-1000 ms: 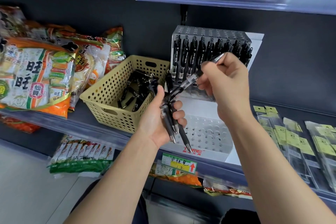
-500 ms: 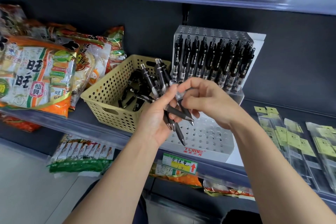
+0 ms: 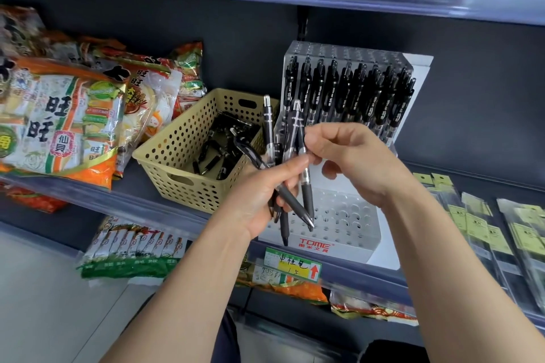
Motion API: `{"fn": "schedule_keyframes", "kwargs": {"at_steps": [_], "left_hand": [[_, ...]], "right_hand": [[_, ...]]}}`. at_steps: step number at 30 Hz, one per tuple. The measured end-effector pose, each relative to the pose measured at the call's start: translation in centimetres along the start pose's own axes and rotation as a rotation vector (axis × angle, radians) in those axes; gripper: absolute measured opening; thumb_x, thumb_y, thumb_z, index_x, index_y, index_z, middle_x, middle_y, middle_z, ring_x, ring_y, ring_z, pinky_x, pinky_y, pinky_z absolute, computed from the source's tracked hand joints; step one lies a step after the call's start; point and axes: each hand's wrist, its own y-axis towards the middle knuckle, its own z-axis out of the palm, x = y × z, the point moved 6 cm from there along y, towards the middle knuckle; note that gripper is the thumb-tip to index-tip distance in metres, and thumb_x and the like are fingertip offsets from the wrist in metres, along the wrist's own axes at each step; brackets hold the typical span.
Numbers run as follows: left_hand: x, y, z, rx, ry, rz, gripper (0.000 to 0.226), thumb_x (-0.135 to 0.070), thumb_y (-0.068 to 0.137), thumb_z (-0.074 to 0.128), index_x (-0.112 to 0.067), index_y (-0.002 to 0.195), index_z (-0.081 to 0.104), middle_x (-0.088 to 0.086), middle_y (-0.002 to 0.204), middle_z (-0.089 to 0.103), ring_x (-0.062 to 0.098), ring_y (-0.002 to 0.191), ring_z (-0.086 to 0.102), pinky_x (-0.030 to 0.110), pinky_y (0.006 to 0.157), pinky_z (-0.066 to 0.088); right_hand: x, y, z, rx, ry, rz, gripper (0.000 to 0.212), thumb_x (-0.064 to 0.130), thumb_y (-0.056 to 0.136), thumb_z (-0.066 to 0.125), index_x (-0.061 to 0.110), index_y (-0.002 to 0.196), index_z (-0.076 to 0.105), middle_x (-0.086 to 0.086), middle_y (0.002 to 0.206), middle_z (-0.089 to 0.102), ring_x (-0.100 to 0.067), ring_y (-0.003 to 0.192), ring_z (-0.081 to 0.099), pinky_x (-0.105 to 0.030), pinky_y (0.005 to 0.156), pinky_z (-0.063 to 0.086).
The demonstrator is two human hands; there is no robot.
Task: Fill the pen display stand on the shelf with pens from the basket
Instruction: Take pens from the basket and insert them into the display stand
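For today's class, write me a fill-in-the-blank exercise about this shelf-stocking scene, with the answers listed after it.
The left hand grips a bunch of pens with tips pointing ____.
The right hand pinches a single pen from the ____ hand's bunch.
The basket stands to the ____ of the display stand.
The stand's front holes are ____.
Answers: down; left; left; empty.

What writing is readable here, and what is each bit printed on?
"TOME": front of the pen display stand; the line beneath is blurred.
"中性笔", "1.5": yellow price tag.
"旺旺", "仙贝": big snack bag.
Print on the racked pens: too small to read.
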Motion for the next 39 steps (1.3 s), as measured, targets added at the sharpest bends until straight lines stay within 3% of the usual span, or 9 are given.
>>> {"fn": "schedule_keyframes", "kwargs": {"at_steps": [2,4,12,16,20,22,27,34,39], "left_hand": [[0.1,0.1,0.1,0.023,-0.02,-0.019,0.029,-0.031,0.067,0.071,-0.007,0.082,0.063,-0.007,0.046,0.041,0.009,0.038,0.031,0.021,0.043,0.029],[0.2,0.3,-0.2,0.01,-0.034,-0.021,0.022,-0.031,0.069,0.071,-0.013,0.069,0.058,-0.004,0.05,0.041,0.01,0.04,0.03,0.02,0.042,0.03],[0.2,0.3,0.2,0.001,-0.057,-0.008,0.023,-0.035,0.071,0.07,-0.018,0.067,0.055,-0.005,0.05,0.044,0.01,0.04,0.031,0.02,0.042,0.029],[0.1,0.1,0.0,-0.086,0.043,0.015,0.033,-0.045,0.072,0.065,-0.014,0.081,0.066,-0.005,0.051,0.045,0.01,0.042,0.033,0.021,0.042,0.032],[0.2,-0.2,0.1,-0.166,0.12,-0.01,0.066,-0.062,0.07,0.056,-0.006,0.104,0.064,-0.008,0.049,0.047,0.01,0.045,0.038,0.021,0.041,0.034],[0.2,-0.1,0.1,-0.181,0.143,-0.023,0.068,-0.067,0.071,0.049,-0.008,0.101,0.065,-0.008,0.048,0.047,0.01,0.047,0.04,0.022,0.044,0.033],[0.1,-0.2,0.5,-0.18,0.182,-0.008,0.053,-0.06,0.087,0.042,-0.014,0.082,0.067,-0.007,0.048,0.045,0.01,0.048,0.04,0.023,0.048,0.031],[0.2,-0.2,0.4,-0.189,0.17,-0.012,0.052,-0.059,0.088,0.043,-0.014,0.084,0.067,-0.007,0.048,0.045,0.01,0.049,0.041,0.025,0.05,0.032],[0.2,-0.2,0.5,-0.18,0.178,-0.011,0.051,-0.059,0.088,0.043,-0.014,0.085,0.066,-0.007,0.049,0.044,0.01,0.048,0.041,0.022,0.046,0.032]], "right_hand": [[-0.1,0.0,-0.2,-0.014,0.087,0.02,0.007,0.017,0.079,0.067,0.013,0.074,0.063,0.005,0.06,0.059,-0.006,0.057,0.052,-0.019,0.048,0.036],[0.1,-0.1,-0.4,-0.015,0.161,0.025,0.012,0.016,0.069,0.071,0.013,0.074,0.06,0.005,0.06,0.06,-0.006,0.055,0.054,-0.018,0.045,0.036],[1.2,-0.4,-1.6,-0.055,0.167,-0.021,0.013,0.007,0.066,0.071,0.007,0.076,0.062,0.001,0.06,0.065,-0.01,0.054,0.062,-0.02,0.054,0.053],[3.3,-1.0,-3.7,-0.34,0.038,-0.171,0.009,0.01,0.074,0.075,0.011,0.074,0.065,-0.002,0.067,0.065,-0.013,0.058,0.059,-0.023,0.056,0.053],[4.5,-2.0,-6.1,-0.692,-0.132,-0.266,0.013,0.022,0.079,0.076,0.022,0.07,0.065,-0.009,0.071,0.068,-0.021,0.059,0.062,-0.032,0.057,0.054],[4.7,-2.5,-6.5,-0.812,-0.267,-0.299,0.014,0.031,0.078,0.074,0.025,0.068,0.065,-0.004,0.068,0.069,-0.022,0.061,0.065,-0.04,0.062,0.056],[5.9,-3.8,-6.1,-0.971,-0.395,-0.411,0.013,0.03,0.081,0.071,0.022,0.073,0.064,0.015,0.06,0.059,-0.001,0.052,0.054,-0.017,0.058,0.047],[5.2,-3.2,-5.9,-0.962,-0.53,-0.323,0.014,0.032,0.081,0.07,0.019,0.078,0.071,0.024,0.059,0.054,0.0,0.053,0.056,-0.022,0.065,0.05],[4.4,-2.5,-5.7,-0.908,-0.643,-0.203,0.016,0.035,0.082,0.069,0.02,0.079,0.072,0.023,0.053,0.048,0.004,0.05,0.049,-0.002,0.056,0.032]]}}
